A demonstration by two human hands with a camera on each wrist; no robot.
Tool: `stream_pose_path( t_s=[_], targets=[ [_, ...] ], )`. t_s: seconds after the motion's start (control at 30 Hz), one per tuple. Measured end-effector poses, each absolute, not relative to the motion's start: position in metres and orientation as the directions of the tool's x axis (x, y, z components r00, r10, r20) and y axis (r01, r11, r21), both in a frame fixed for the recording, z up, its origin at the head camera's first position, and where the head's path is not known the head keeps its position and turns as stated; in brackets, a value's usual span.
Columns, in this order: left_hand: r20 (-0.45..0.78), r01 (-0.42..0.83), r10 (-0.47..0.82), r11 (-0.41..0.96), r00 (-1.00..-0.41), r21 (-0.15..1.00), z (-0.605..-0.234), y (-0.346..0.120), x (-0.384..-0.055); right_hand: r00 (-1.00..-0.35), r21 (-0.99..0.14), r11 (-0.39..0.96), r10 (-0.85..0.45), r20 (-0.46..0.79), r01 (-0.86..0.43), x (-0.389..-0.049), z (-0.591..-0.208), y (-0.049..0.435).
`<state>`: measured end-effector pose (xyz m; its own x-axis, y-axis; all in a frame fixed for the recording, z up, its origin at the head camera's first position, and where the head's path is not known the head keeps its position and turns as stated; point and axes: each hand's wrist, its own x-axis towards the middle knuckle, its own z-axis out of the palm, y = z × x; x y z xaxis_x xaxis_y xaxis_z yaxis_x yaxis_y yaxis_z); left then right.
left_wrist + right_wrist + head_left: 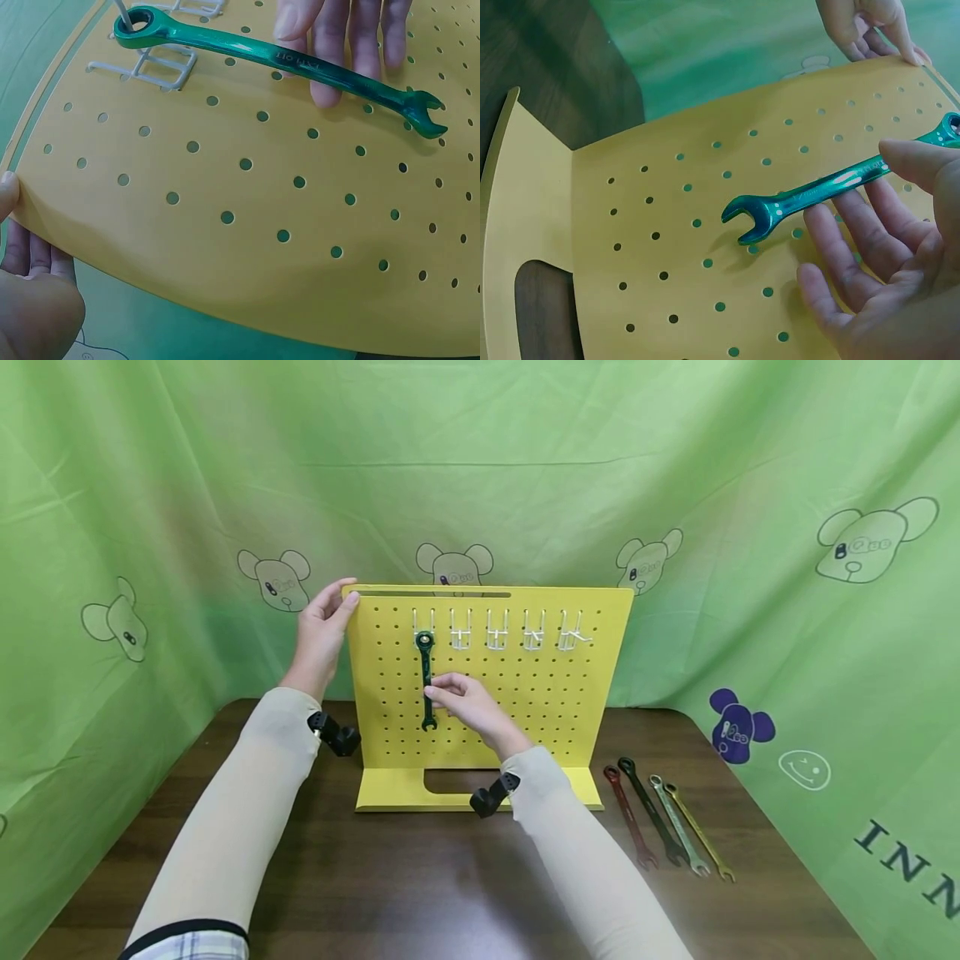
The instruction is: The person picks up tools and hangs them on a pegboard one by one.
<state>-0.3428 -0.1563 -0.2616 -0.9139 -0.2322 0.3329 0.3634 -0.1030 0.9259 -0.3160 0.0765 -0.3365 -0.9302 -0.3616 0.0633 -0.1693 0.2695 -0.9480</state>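
Note:
A green combination wrench [426, 664] hangs upright before the yellow pegboard [495, 710], its ring end around a white hook [124, 11] and its open jaw downward. My right hand [472, 706] pinches the wrench's shank lightly, thumb [911, 157] in front and fingers [870, 232] behind. At the board's upper left corner, my left hand [321, 631] grips the edge, thumb on the front face and the other fingers behind it.
More white wire hooks [497, 631] run along the board's top row, to the right of the wrench. On the brown table [420, 885] lie a red wrench [628, 814], a black wrench [652, 810], a silver wrench [678, 825] and a yellow wrench [701, 832]. A green curtain [480, 460] surrounds the table.

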Motion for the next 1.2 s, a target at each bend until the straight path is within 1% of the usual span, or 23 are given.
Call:
stream_pose_path(
  t_s=[0.2, 0.27, 0.5, 0.73, 0.9, 1.2],
  targets=[
    [0.336, 0.371, -0.229, -0.133, -0.914, 0.919, -0.262, -0.156, -0.342, -0.927, -0.958, 0.229, -0.368, 0.078, -0.171, -0.313, -0.339, 0.083],
    [0.338, 0.371, -0.229, -0.123, -0.913, 0.920, -0.262, -0.157, -0.342, -0.925, -0.958, 0.225, -0.370, 0.083, -0.176, -0.312, -0.339, 0.085],
    [0.339, 0.369, -0.230, -0.099, -0.912, 0.924, -0.261, -0.157, -0.342, -0.919, -0.940, 0.269, -0.383, 0.094, -0.208, -0.307, -0.339, 0.092],
    [0.334, 0.366, -0.226, -0.119, -0.915, 0.923, -0.262, -0.157, -0.342, -0.902, -0.935, 0.271, -0.421, 0.097, -0.227, -0.299, -0.334, 0.100],
    [0.332, 0.361, -0.226, -0.101, -0.916, 0.927, -0.262, -0.156, -0.342, -0.891, -0.932, 0.277, -0.444, 0.092, -0.234, -0.296, -0.332, 0.108],
    [0.331, 0.358, -0.217, -0.102, -0.918, 0.928, -0.262, -0.156, -0.342, -0.874, -0.899, 0.354, -0.483, 0.059, -0.256, -0.290, -0.330, 0.133]
  ],
)
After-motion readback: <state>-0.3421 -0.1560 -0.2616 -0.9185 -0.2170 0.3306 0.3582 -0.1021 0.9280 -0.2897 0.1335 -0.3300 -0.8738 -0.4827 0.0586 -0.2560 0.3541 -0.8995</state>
